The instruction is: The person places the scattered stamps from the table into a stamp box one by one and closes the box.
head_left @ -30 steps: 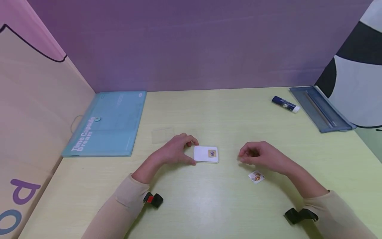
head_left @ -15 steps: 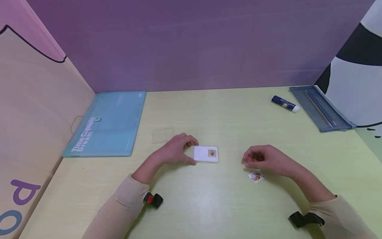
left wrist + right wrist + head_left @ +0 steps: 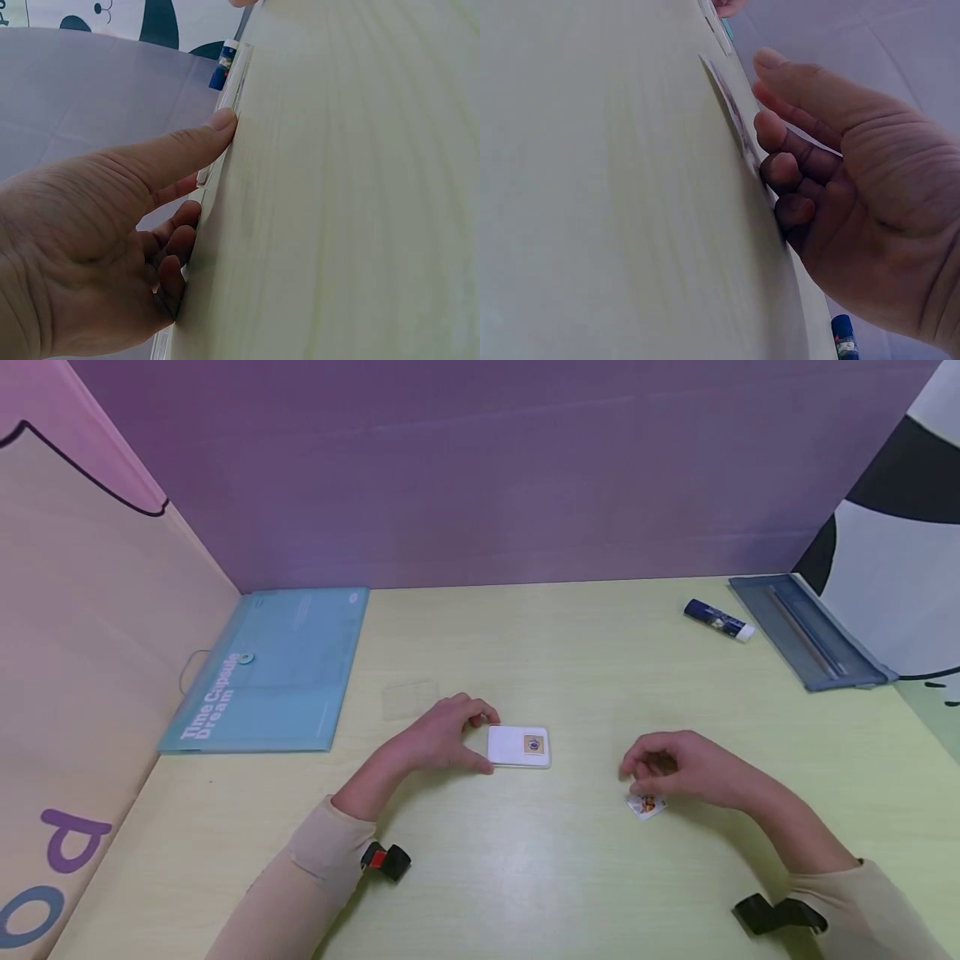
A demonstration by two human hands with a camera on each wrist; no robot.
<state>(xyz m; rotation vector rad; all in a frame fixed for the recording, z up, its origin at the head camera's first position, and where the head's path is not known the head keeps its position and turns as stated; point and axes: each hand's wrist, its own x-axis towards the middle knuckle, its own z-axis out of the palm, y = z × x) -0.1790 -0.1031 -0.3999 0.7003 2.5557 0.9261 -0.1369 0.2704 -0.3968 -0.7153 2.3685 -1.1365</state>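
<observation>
My left hand (image 3: 442, 739) holds a flat white rectangular case (image 3: 504, 748) with rounded corners, thumb and index finger spread across its left end. On the case's right half sits a small tan square sticker (image 3: 533, 745) with a dark round motif. In the left wrist view the thumb lies along the case's edge (image 3: 241, 71). My right hand (image 3: 697, 768), fingers loosely curled and holding nothing, hovers right at a small white picture sticker (image 3: 647, 808), partly covering it. The right wrist view shows that sticker (image 3: 733, 109) lying in front of the fingers, slightly curved.
Behind my left hand lies a thin transparent square (image 3: 405, 700). A blue folder (image 3: 285, 710) takes up the back left of the table. At the back right are a dark blue glue stick (image 3: 717, 620) with a white cap and a blue see-through pouch (image 3: 795, 631).
My right hand has moved right and toward the person, ending over the picture sticker's upper edge. The left hand and white case have stayed put.
</observation>
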